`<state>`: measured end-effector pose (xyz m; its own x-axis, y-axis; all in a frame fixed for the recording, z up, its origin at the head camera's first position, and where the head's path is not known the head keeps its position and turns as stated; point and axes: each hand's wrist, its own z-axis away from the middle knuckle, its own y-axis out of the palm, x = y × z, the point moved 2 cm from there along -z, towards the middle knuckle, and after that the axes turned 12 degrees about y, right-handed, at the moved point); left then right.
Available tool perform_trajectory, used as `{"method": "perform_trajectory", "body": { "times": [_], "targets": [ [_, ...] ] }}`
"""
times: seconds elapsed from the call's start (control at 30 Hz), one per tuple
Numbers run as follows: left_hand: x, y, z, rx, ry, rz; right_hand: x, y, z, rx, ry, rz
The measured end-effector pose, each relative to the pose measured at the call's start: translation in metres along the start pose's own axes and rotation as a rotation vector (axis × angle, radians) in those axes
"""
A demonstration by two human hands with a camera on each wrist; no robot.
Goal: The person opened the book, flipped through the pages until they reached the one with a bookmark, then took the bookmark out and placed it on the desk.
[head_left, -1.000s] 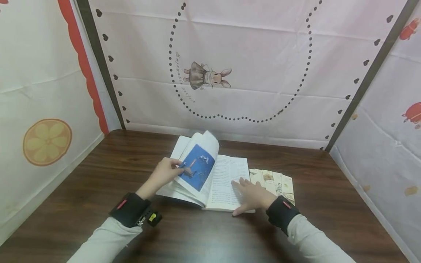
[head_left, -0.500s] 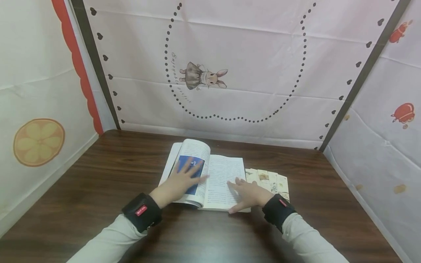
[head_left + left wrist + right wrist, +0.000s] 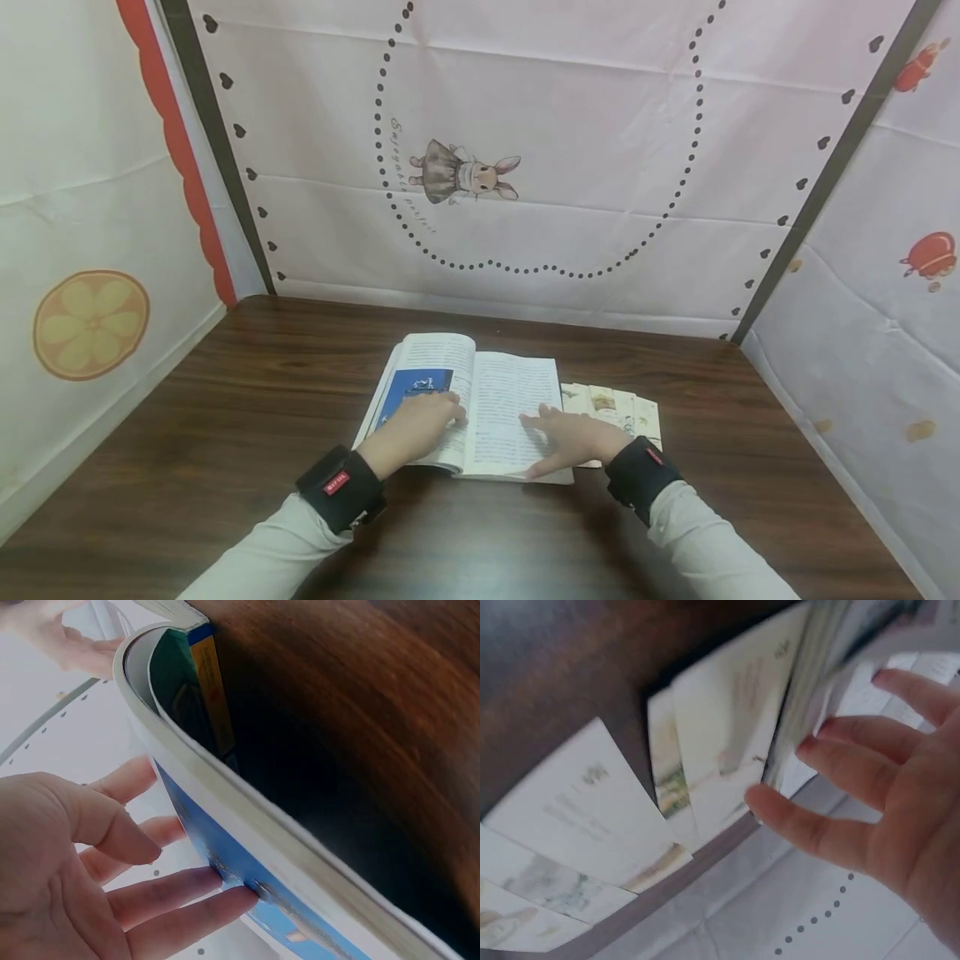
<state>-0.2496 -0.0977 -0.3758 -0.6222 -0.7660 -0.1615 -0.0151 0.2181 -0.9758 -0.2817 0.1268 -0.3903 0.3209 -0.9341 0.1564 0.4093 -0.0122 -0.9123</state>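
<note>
An open book (image 3: 510,383) lies on the table in the head view, with text on the right page and a blue picture (image 3: 397,390) on the left one. My left hand (image 3: 420,423) rests on the left page near the fold. In the left wrist view its fingertips touch the picture side, and the pages bow up above the back cover. My right hand (image 3: 576,438) presses the right page at its lower outer corner, fingers spread. Several pale illustrated cards (image 3: 607,404) lie fanned beside the book, partly hidden by that hand.
The dark wooden table (image 3: 255,392) carries the book and cards. A printed cloth wall (image 3: 585,167) rises at the back edge, and similar cloths stand at the left and right. Further cards (image 3: 577,802) show close up in the right wrist view.
My left hand let go of the lifted pages, swept over them with fingers spread, and moved toward the fold. The pages have come down to the left. The right hand stays on its page.
</note>
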Motion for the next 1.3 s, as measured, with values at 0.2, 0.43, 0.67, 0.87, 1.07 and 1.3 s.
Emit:
{"method": "perform_trajectory", "body": {
  "times": [0.2,0.43,0.67,0.87,1.07,1.3],
  "targets": [
    [-0.002,0.003,0.0,0.014,-0.029,-0.005,0.001,-0.007,0.007,-0.061,-0.091,0.044],
    [-0.008,0.005,0.003,0.031,-0.011,-0.032,0.002,-0.013,0.012,-0.386,-0.244,0.141],
    [-0.019,0.012,-0.002,0.101,-0.091,-0.055,0.004,-0.02,0.023,-0.658,-0.357,0.123],
    [-0.033,0.02,-0.007,0.081,-0.097,-0.163,0.009,-0.025,0.032,-0.819,-0.474,0.116],
    [-0.04,0.021,-0.013,0.073,-0.09,-0.229,0.013,-0.027,0.034,-0.877,-0.492,0.12],
    [-0.042,0.023,-0.016,0.102,-0.097,-0.285,0.011,-0.025,0.035,-0.869,-0.465,0.064]
  ]
}}
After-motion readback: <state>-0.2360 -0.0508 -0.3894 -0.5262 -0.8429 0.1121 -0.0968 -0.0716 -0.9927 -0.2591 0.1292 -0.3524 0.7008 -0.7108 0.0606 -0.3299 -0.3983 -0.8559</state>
